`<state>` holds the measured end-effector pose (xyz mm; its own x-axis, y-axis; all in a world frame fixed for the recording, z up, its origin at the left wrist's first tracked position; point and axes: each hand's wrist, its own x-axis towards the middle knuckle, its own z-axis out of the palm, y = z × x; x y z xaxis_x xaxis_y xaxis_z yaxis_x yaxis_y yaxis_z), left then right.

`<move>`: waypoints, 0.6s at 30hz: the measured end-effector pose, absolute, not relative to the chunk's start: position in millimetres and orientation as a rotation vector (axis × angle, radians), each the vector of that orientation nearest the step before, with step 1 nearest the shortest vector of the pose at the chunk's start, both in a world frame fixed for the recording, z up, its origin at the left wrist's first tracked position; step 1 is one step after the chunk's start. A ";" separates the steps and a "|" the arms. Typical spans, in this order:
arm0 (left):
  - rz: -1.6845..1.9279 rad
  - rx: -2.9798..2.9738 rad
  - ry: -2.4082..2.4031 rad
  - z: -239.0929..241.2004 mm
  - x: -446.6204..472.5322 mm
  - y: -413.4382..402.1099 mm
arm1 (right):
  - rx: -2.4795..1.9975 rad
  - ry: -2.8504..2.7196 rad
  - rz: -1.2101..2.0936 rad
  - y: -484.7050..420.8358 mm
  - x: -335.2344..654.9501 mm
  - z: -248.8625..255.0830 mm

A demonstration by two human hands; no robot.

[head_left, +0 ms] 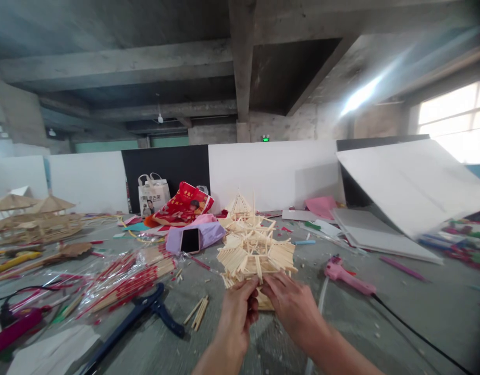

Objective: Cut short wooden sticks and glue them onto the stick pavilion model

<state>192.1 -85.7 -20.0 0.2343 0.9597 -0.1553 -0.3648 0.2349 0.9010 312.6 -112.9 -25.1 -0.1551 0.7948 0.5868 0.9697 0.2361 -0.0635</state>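
A pagoda-like model [256, 245] built of thin pale wooden sticks stands on the grey table in front of me, with tiered flared roofs and a pointed top. My left hand [240, 304] is closed at its near side, thumb and forefinger pinched at the lower front edge and the other fingers curled under. From the right, my right hand [288, 302] presses its bunched fingertips against the same front edge. The two hands' fingertips nearly meet below a short upright strip of wood. Exactly which stick they grip is hidden by the fingers.
Loose sticks [200, 312] and a dark blue cutting tool [140, 312] lie left. A pink glue gun [349, 276] with a black cord rests right. Behind are a phone [190, 241] on purple cloth, bundled sticks [126, 276], a red bag [185, 205] and white boards [415, 187].
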 end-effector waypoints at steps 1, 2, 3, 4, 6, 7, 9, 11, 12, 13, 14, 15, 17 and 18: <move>1.083 0.860 0.862 -19.8 192.0 -85.8 | -1.601 -1.996 -0.451 -113.2 313.0 -26.6; 1.084 0.855 0.858 -19.7 191.8 -86.0 | -1.591 -1.990 -0.450 -113.4 313.4 -27.8; 1.085 0.850 0.855 -19.8 191.7 -86.1 | -1.584 -1.990 -0.446 -113.5 313.7 -28.5; 1.088 0.847 0.853 -20.0 191.6 -86.3 | -1.584 -1.991 -0.441 -113.5 313.8 -28.7; 1.092 0.842 0.855 -20.3 191.5 -86.5 | -1.594 -1.990 -0.423 -113.3 313.3 -27.5; 1.095 0.842 0.855 -20.3 191.6 -86.6 | -1.603 -1.988 -0.416 -113.1 312.7 -26.3; 1.093 0.838 0.858 -20.1 191.8 -86.7 | -1.619 -1.989 -0.409 -113.0 311.4 -23.9; 1.096 0.832 0.859 -19.7 192.0 -86.9 | -1.623 -1.991 -0.408 -113.4 310.2 -22.2; 1.097 0.833 0.860 -19.5 192.0 -87.0 | -1.623 -1.990 -0.406 -113.8 309.8 -21.7; 1.098 0.835 0.865 -19.4 192.0 -87.1 | -1.619 -1.987 -0.402 -114.4 309.6 -21.4; 1.098 0.840 0.868 -19.3 191.9 -87.2 | -1.613 -1.988 -0.395 -115.1 309.4 -21.1; 1.097 0.845 0.869 -19.4 191.7 -87.2 | -1.611 -1.989 -0.391 -115.8 309.2 -20.7; 1.090 0.851 0.869 -19.7 191.3 -87.3 | -1.624 -1.995 -0.385 -116.8 308.8 -19.5; 1.087 0.852 0.864 -20.1 191.1 -87.2 | -1.637 -2.000 -0.385 -116.9 308.6 -18.8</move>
<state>191.1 -87.2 -20.1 0.2308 0.9598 -0.1599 -0.3724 0.2390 0.8968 308.6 -116.9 -18.8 -0.1321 0.8191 0.5582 0.9677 0.2284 -0.1063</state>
